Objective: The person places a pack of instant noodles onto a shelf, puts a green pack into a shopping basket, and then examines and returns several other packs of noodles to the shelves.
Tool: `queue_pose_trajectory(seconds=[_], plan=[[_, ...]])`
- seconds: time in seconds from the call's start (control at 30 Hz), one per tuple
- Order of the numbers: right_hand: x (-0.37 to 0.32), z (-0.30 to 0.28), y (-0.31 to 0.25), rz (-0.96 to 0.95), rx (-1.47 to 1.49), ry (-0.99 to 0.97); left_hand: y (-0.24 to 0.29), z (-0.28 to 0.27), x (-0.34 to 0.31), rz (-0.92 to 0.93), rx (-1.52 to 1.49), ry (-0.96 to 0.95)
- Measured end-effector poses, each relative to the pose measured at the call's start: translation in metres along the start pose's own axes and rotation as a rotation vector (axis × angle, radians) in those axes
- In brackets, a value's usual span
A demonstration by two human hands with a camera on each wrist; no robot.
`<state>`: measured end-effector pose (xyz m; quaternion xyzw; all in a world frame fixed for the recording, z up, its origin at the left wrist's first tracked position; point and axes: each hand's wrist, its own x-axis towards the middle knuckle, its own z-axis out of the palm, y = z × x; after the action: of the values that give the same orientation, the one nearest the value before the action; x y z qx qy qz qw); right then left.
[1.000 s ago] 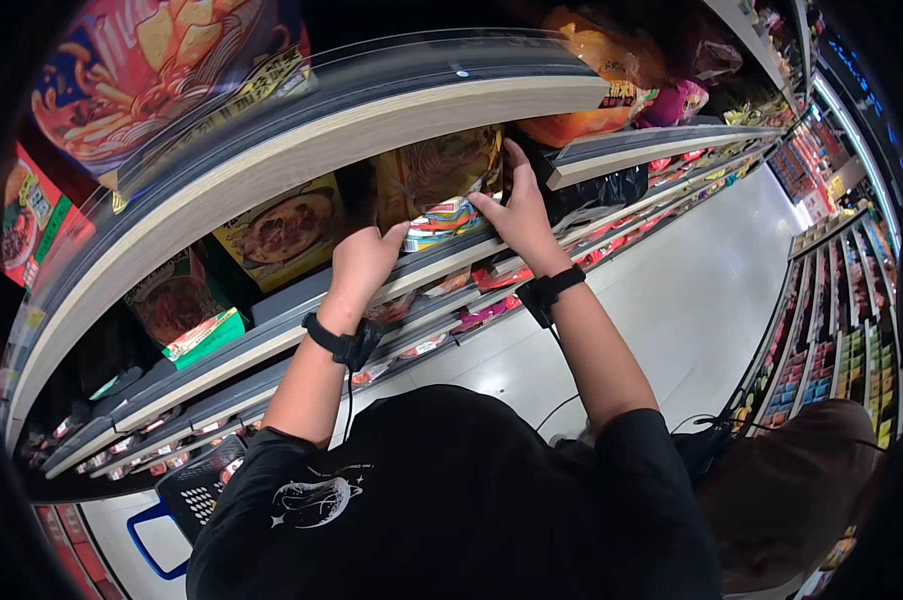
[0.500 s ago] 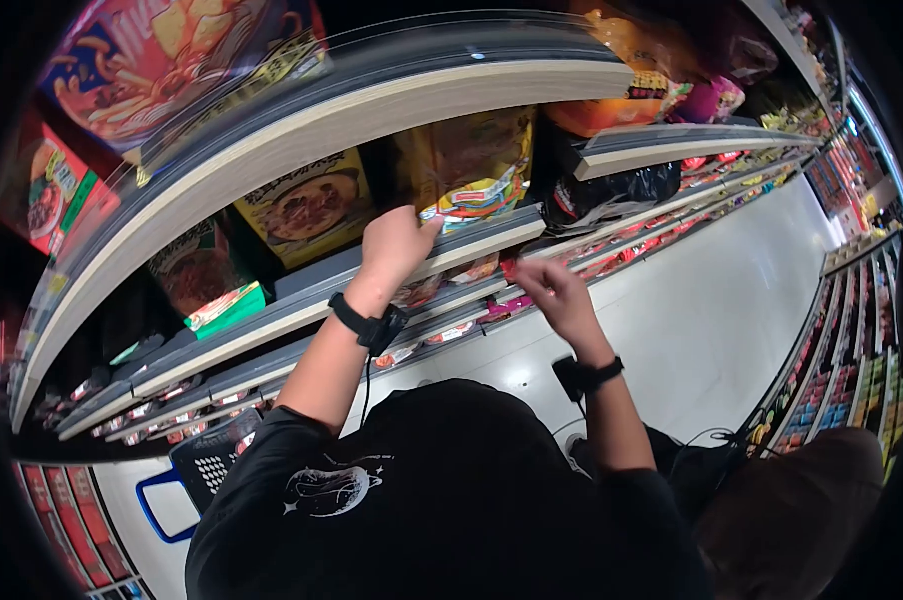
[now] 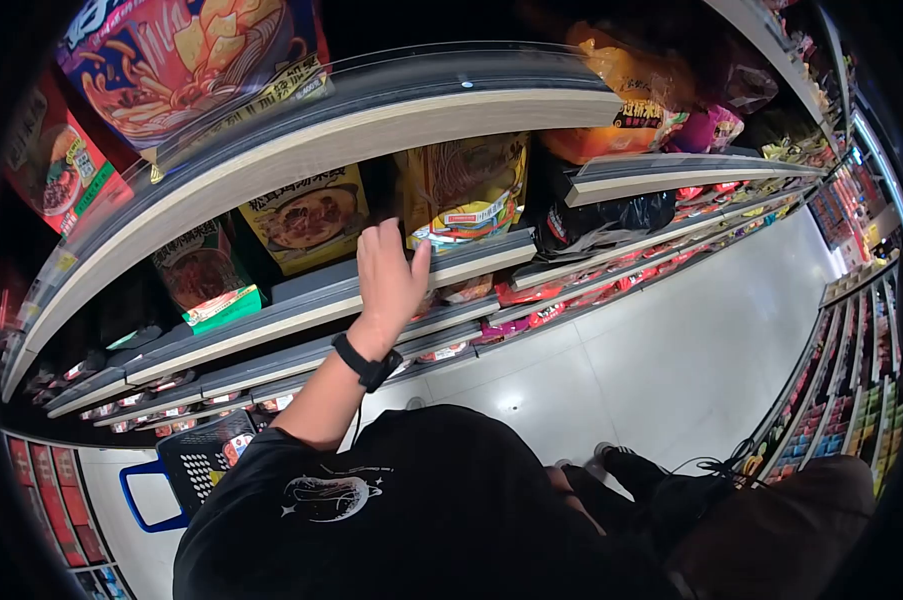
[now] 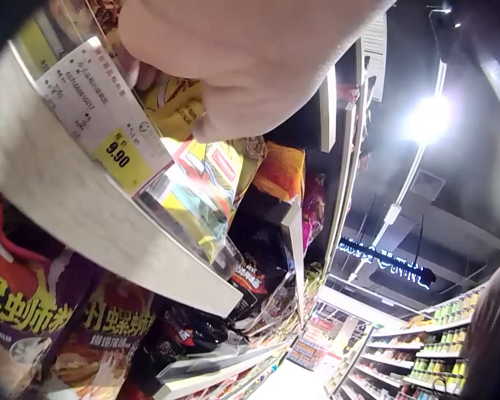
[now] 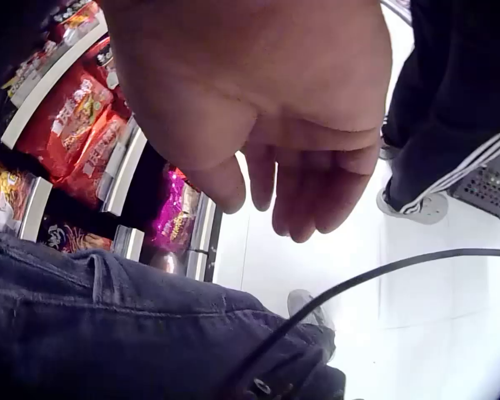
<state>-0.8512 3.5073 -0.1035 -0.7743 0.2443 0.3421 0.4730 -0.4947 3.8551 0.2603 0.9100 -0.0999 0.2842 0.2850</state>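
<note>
My left hand is raised at the shelf edge, its fingers extended, just left of a yellow noodle bag. In the left wrist view the same hand overlaps the upper part of the yellow bag, beside a price tag reading 9.90. My right hand hangs low beside my trousers with loosely bent fingers and holds nothing. Left of the yellow bag stands a yellow pack with a bowl picture, and further left a green-edged pack.
A shelf board juts out above the yellow bag. Black bags lie to its right, an orange bag above. A shopping basket with a blue handle stands lower left. Another person's leg and a cable show on the right.
My right hand has left the yellow bag and dropped to my side. The left hand has stayed near the bag, its fingers now extended upward. The yellow bag stands on the shelf.
</note>
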Motion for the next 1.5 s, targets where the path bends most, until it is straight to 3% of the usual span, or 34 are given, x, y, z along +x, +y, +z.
queue_pose_trajectory(seconds=[0.03, 0.07, 0.23, 0.3, 0.33, 0.4, 0.5, 0.57, 0.6, 0.63, 0.7, 0.77, 0.83, 0.9, 1.0, 1.03, 1.1, 1.27, 1.3, 1.43, 1.5], plan=[[-0.015, 0.007, 0.003, 0.097, 0.212, 0.053, 0.005, -0.003, -0.005, 0.092, -0.088, 0.101], [-0.022, 0.01, 0.007, 0.098, 0.29, 0.062, 0.003, -0.003, -0.008, 0.18, 0.018, 0.005], [-0.002, 0.019, 0.022, 0.085, 0.406, 0.094, 0.001, 0.011, -0.021, 0.112, 0.071, -0.126], [0.012, 0.012, -0.001, 0.165, 0.494, 0.121, 0.005, 0.007, -0.032, 0.234, 0.149, -0.014], [0.02, 0.015, -0.007, 0.161, 0.725, 0.147, 0.006, 0.006, -0.043, 0.27, 0.163, 0.026], [0.034, 0.013, -0.023, 0.143, 0.776, 0.135, -0.005, 0.01, -0.079, 0.373, 0.12, -0.062], [0.05, 0.011, -0.039, 0.076, 0.727, 0.089, -0.048, 0.018, -0.163, 0.288, -0.064, -0.741], [0.06, 0.019, -0.023, 0.043, 0.687, 0.035, -0.109, 0.021, -0.253, -0.085, 0.014, -1.15], [0.075, 0.024, -0.01, 0.063, 0.596, -0.036, -0.129, 0.015, -0.28, -0.24, 0.121, -1.462], [0.086, 0.029, -0.005, 0.075, 0.506, -0.107, -0.16, 0.004, -0.323, -0.386, 0.029, -1.487], [0.083, 0.038, -0.009, 0.119, 0.453, -0.121, -0.171, -0.03, -0.373, -0.679, 0.148, -1.291], [0.075, 0.041, -0.006, 0.125, 0.27, -0.205, -0.189, -0.052, -0.404, -0.743, 0.132, -1.363], [0.073, 0.043, -0.004, 0.051, 0.107, -0.243, -0.226, -0.054, -0.453, -0.436, 0.124, -1.324], [0.07, 0.045, -0.009, 0.045, 0.069, -0.246, -0.195, -0.058, -0.44, -0.774, 0.088, -1.184], [0.069, 0.04, -0.023, 0.016, -0.041, -0.25, -0.154, -0.057, -0.413, -0.851, -0.012, -1.02], [0.065, 0.036, -0.031, 0.017, -0.063, -0.234, -0.149, -0.061, -0.412, -0.811, -0.132, -0.951], [0.062, 0.033, -0.041, 0.008, 0.012, -0.23, -0.16, -0.056, -0.425, -0.678, -0.027, -0.905], [0.056, 0.029, -0.055, 0.064, 0.109, -0.279, -0.171, -0.076, -0.463, -0.72, -0.077, -0.762], [0.053, 0.031, -0.059, 0.071, 0.074, -0.269, -0.172, -0.085, -0.475, -0.693, -0.13, -0.727], [0.058, 0.053, -0.062, 0.028, -0.016, -0.388, -0.191, -0.11, -0.556, -1.06, -0.413, -0.648], [0.037, 0.069, -0.088, 0.062, -0.048, -0.365, -0.216, -0.115, -0.626, -1.065, -0.449, -0.591]])
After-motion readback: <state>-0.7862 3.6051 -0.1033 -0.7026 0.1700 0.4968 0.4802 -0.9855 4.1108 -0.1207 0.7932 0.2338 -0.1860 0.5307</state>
